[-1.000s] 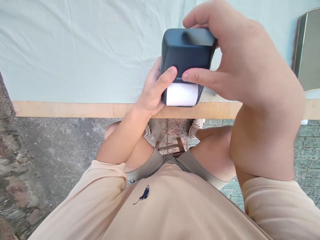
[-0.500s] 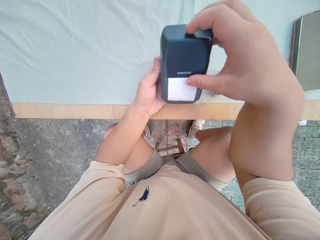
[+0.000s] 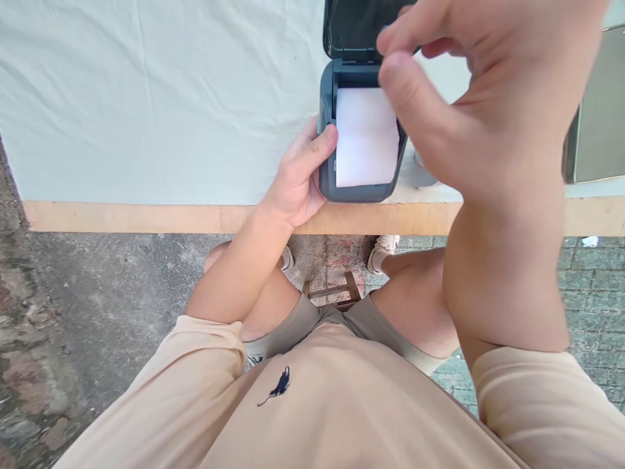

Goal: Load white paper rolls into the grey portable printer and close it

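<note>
A dark label printer point(image 3: 326, 156) is held over the table's front edge, its black lid point(image 3: 349, 29) swung up and partly out of frame. Inside sits a roll of white label paper point(image 3: 366, 137) with its loose end hanging down in front. My left hand point(image 3: 303, 166) grips the printer's left side, thumb on the rim. Over the hinge and the roll's upper right hovers my right hand point(image 3: 439, 85), slightly blurred. Its thumb and forefinger are bent close together with a small gap, and I see nothing between them. Whether it touches the lid is unclear.
White cloth point(image 3: 170, 104) covers the table, which has a bare wooden front edge point(image 3: 146, 217). A flat grey, dark-edged object point(image 3: 603, 111) lies at the right. Something small and grey point(image 3: 426, 177) is partly hidden behind my right hand. Below, a wooden stool point(image 3: 336, 290) shows between my legs.
The printer's lid has been opened upward, exposing the paper roll. My right hand has come off the printer's front, its thumb and forefinger drawing nearer each other. My left hand keeps its hold, thumb shifted onto the rim.
</note>
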Tool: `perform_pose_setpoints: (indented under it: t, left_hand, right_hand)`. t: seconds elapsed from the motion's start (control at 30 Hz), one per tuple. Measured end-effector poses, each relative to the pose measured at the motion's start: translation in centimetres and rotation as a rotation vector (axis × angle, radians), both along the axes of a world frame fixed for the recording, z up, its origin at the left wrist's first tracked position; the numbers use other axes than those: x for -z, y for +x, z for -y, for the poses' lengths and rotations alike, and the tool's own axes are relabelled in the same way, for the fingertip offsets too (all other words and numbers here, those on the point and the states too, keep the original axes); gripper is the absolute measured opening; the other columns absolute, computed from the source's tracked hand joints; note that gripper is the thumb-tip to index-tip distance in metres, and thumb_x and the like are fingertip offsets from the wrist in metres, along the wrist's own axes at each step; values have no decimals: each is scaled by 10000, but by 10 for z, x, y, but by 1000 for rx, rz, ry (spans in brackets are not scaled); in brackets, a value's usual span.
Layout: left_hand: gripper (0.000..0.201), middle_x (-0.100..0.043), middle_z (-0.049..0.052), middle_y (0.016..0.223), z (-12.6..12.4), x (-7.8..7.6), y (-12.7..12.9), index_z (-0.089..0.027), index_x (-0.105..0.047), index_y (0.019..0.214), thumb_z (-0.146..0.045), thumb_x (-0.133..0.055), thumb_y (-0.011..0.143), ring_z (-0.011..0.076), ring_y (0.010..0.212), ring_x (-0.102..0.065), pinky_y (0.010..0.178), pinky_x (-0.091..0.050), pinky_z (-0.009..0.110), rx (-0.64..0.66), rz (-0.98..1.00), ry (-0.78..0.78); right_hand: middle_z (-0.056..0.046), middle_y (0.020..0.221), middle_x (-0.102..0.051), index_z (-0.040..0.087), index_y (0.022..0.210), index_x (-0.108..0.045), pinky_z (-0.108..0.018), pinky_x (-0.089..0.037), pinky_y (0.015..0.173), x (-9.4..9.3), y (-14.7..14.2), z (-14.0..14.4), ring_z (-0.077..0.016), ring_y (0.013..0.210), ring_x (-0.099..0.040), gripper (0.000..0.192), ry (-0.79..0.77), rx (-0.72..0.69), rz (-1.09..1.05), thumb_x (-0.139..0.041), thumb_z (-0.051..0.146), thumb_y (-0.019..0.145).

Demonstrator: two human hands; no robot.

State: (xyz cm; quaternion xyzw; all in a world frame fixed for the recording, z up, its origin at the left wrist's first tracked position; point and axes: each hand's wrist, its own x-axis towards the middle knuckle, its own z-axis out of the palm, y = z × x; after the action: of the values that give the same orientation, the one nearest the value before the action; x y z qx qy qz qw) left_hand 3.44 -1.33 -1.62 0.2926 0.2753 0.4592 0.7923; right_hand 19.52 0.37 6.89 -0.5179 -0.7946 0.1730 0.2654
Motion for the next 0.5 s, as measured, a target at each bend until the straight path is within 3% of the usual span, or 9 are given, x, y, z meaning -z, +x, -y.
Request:
perform_pose_setpoints:
  t: [0.13,0.27,0.37,0.43,0.5]
  left_hand:
    - [183,-618,-1,890,4,0,4,-193,-598,1045,-220,-450,942,216,1269,-526,1010,-509,336,-19,-53,26]
    - [168,-615,-11,906,5,-3,5,-209,-600,1045,-208,-477,930,217,1296,-499,990,-516,313,-19,-120,35]
    - [207,-624,-12,908,4,-3,4,-203,-583,1067,-166,-422,943,217,1294,-501,1011,-506,347,-3,-96,13]
    - [232,-632,-11,903,3,-2,4,-193,-577,1066,-156,-376,953,209,1290,-506,1024,-498,361,1,-48,-8]
    - [235,-638,-12,880,1,0,3,-182,-593,1013,-184,-364,960,204,1278,-518,1030,-497,356,-28,-18,-34]
  right_hand:
    - [-62,824,-645,212,966,-673,-532,-415,861,2,-4,0,-344,1039,-549,231,-71,-26,443,-543,189,776]
    - [-100,797,-591,240,1024,-644,-562,-410,827,6,-7,1,-375,1079,-522,270,-100,3,594,-513,202,792]
    - [-86,847,-623,228,1069,-626,-579,-385,859,2,-6,1,-370,1069,-531,321,-40,25,541,-540,216,760]
    - [-51,901,-656,210,1089,-616,-538,-388,892,-4,-2,2,-339,1050,-544,390,-41,11,380,-578,199,700]
    - [-6,1026,-638,227,1054,-615,-444,-408,887,-10,5,2,-282,1065,-548,341,-123,22,143,-553,231,719]
